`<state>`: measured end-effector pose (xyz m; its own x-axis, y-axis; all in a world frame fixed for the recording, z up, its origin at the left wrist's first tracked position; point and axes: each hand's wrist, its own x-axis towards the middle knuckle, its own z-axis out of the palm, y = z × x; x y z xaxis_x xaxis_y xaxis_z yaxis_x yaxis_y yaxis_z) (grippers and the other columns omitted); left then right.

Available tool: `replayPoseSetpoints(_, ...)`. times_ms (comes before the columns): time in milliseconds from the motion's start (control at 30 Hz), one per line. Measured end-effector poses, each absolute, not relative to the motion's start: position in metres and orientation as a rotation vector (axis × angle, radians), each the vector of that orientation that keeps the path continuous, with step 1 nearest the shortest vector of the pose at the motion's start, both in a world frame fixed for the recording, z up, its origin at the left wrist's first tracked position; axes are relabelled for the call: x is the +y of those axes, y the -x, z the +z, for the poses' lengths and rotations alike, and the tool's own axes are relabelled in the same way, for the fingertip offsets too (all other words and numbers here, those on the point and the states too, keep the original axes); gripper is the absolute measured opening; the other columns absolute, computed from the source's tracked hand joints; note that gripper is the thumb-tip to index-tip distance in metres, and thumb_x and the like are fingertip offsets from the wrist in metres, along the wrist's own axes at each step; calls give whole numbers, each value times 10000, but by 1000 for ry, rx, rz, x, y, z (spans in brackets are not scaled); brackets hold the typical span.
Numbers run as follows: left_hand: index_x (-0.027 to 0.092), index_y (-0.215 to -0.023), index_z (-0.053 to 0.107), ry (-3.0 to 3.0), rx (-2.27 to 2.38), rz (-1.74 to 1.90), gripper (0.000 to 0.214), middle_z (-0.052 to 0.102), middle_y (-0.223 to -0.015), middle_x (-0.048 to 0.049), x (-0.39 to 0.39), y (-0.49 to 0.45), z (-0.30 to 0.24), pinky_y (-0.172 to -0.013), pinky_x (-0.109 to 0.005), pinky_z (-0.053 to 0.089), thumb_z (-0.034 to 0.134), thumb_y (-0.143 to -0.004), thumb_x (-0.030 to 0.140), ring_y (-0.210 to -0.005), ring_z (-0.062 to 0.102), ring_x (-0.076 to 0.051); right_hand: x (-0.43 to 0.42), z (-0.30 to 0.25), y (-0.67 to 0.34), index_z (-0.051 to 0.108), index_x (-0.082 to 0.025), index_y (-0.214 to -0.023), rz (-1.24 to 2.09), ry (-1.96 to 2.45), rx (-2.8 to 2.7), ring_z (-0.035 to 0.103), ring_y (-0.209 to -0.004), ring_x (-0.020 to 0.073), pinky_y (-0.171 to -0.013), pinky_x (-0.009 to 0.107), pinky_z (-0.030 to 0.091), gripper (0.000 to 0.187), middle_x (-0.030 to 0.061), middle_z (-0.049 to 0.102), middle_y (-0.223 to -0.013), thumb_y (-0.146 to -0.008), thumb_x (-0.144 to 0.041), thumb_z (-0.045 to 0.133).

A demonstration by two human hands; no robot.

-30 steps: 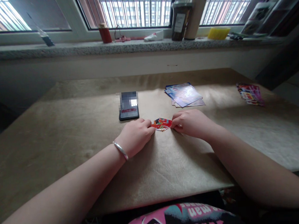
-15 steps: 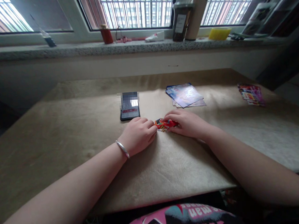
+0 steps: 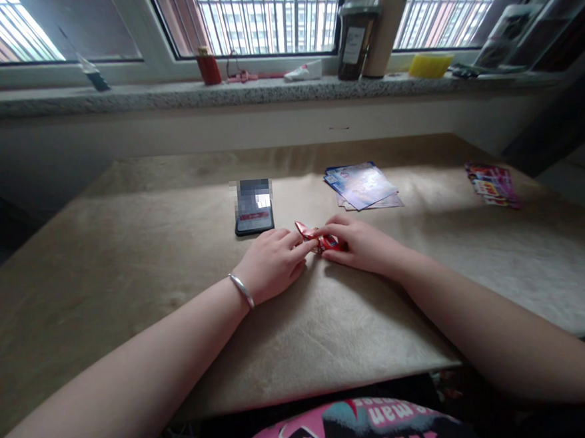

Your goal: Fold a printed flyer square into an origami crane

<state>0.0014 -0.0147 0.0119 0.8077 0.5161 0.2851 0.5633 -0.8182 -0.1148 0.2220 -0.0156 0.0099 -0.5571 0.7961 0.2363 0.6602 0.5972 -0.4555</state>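
Note:
A small folded piece of red printed paper [image 3: 318, 236] lies on the tan table [image 3: 125, 257] between my two hands. My left hand [image 3: 270, 264], with a silver bangle on the wrist, pinches its left end with curled fingers. My right hand [image 3: 362, 244] pinches the right end, fingers closed over it. Part of the paper is hidden under my fingers.
A dark phone [image 3: 253, 208] lies just beyond my left hand. A stack of printed sheets [image 3: 362, 186] sits beyond my right hand, more colourful sheets [image 3: 490, 184] at far right. The windowsill [image 3: 163, 94] holds a red cup [image 3: 208, 68], a dark jar [image 3: 353, 41] and a yellow object [image 3: 429, 66].
My hands have drawn closer together. The red paper, earlier spread wider between them, is now folded narrower, with its left tip raised.

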Motion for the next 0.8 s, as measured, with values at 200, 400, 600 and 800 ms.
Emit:
replayPoseSetpoints(200, 197, -1173, 569, 2848, -865, -361, 315, 601, -1020, -89, -14, -1, 12, -796, -337, 455, 446, -896, 281, -899, 544, -194, -11, 7, -224, 640, -165, -1040, 439, 1199, -2362, 587, -782, 138, -718, 260, 453, 260, 69, 640, -923, -839, -129, 479)
replayPoseSetpoints(400, 190, -1198, 558, 2902, -901, -381, 339, 581, -1081, -97, -13, -2, 9, -877, -361, 442, 465, -890, 298, -978, 521, -205, -6, 3, -227, 656, -187, -952, 308, 1132, -2430, 574, -977, 183, -891, 343, 442, 229, 81, 648, -1041, -800, -106, 505)
replayPoseSetpoints(600, 211, -1201, 553, 2951, -945, -413, 331, 569, -1097, -81, -12, -1, 7, -938, -369, 406, 466, -892, 294, -1021, 491, -200, -5, 1, -229, 657, -194, -952, 294, 1127, -2449, 551, -1049, 190, -944, 373, 418, 284, 72, 634, -1119, -796, -58, 463)
replayPoseSetpoints(800, 243, -1149, 589, 2940, -966, -405, 301, 582, -1089, -66, -11, 0, 8, -944, -406, 372, 497, -880, 340, -1006, 491, -213, -2, 0, -232, 671, -186, -978, 243, 1125, -2473, 542, -940, 187, -881, 350, 431, 296, 75, 643, -946, -781, -57, 493)
